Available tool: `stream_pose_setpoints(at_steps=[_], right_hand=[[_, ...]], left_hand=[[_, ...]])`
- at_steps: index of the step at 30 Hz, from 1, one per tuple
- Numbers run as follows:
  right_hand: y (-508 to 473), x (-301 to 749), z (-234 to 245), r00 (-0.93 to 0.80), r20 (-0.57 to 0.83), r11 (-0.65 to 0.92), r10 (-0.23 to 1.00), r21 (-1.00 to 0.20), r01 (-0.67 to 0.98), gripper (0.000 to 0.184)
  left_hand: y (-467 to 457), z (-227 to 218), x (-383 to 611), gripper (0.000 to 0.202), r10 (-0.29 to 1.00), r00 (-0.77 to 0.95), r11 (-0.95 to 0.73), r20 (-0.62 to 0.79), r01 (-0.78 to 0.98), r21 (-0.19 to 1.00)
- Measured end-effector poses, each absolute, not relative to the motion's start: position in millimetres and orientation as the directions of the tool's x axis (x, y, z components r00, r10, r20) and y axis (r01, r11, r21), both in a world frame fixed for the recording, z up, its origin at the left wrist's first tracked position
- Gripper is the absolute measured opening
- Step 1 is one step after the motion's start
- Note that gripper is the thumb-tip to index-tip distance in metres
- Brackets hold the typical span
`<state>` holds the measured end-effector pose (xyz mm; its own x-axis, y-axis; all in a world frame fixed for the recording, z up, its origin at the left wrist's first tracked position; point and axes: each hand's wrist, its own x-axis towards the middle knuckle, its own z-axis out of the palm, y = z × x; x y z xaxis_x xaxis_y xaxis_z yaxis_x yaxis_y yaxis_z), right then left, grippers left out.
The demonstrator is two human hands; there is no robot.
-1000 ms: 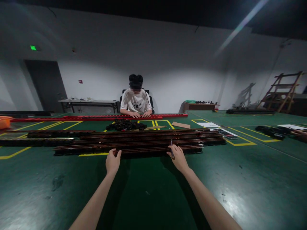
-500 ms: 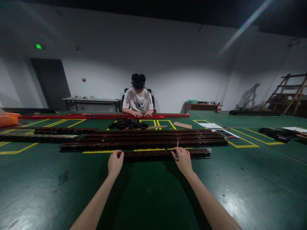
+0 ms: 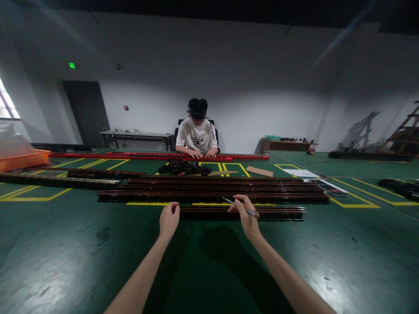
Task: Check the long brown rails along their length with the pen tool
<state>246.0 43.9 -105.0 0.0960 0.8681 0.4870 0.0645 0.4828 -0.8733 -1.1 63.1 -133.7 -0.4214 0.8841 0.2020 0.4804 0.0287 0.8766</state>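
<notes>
My left hand (image 3: 169,221) is closed around the left end of a long dark rail (image 3: 209,213), which lies crosswise in front of me on the green table. The fingertips curl over it and partly hide that end. My right hand (image 3: 247,216) is over the rail's right half, its fingers pinching a slim screwdriver (image 3: 250,212). The pointed metal shaft of the screwdriver slants up to the left, and its butt sticks out to the right of the hand. Just beyond lies a bundle of several similar dark rails (image 3: 212,192) with copper-coloured lines.
Across the green table (image 3: 108,261) a person (image 3: 197,135) sits with both hands on red rails (image 3: 157,155). A heap of black parts (image 3: 185,167), a cardboard piece (image 3: 259,171) and papers (image 3: 303,173) lie beyond the bundle. An orange bin (image 3: 26,160) stands at left.
My right hand has turned and lifted slightly, tipping the screwdriver from upright to slanting left. My left hand keeps its place at the rail's left end. The whole view has shifted a little.
</notes>
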Motion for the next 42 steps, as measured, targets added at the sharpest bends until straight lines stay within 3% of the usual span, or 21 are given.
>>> stream_pose_setpoints(at_steps=[3, 7, 19, 24, 28, 31, 34, 42], right_hand=[[46.3, 227.2, -102.3, -0.061, 0.406, 0.406, 0.912, -0.914, -0.023, 0.027], [51.3, 202.7, -105.7, -0.159, 0.36, 0.37, 0.919, -0.928, 0.039, 0.026], [61.0, 155.3, -119.3, -0.234, 0.421, 0.442, 0.876, -0.896, 0.043, 0.012], [56.0, 154.8, -121.5, -0.129, 0.525, 0.541, 0.841, -0.81, 0.228, 0.007], [59.3, 163.6, -122.9, -0.067, 0.606, 0.592, 0.792, -0.737, 0.327, 0.013], [64.4, 174.3, -127.2, -0.125, 0.686, 0.643, 0.717, -0.583, 0.496, 0.016], [66.7, 186.4, -133.8, -0.183, 0.68, 0.549, 0.71, -0.372, 0.748, 0.019], [62.9, 200.7, -145.8, -0.241, 0.655, 0.528, 0.716, -0.283, 0.801, 0.013]], left_hand=[[63.0, -134.1, -1.5, 0.022, 0.882, -0.428, 0.033, 0.198, 0.475, 0.879], [61.4, -134.5, -2.8, 0.026, 0.876, -0.442, 0.044, 0.192, 0.47, 0.881], [62.0, -135.1, -3.0, 0.025, 0.885, -0.403, 0.015, 0.235, 0.528, 0.849], [61.9, -130.6, 2.6, 0.024, 0.908, -0.319, -0.046, 0.273, 0.571, 0.82], [61.4, -127.9, 6.3, 0.025, 0.922, -0.285, -0.06, 0.264, 0.567, 0.821], [59.0, -128.2, 8.9, 0.025, 0.935, -0.263, -0.06, 0.237, 0.541, 0.839], [55.1, -129.9, 12.6, 0.026, 0.947, -0.252, -0.049, 0.202, 0.505, 0.862], [49.8, -132.7, 15.4, 0.026, 0.953, -0.257, -0.029, 0.157, 0.441, 0.897]])
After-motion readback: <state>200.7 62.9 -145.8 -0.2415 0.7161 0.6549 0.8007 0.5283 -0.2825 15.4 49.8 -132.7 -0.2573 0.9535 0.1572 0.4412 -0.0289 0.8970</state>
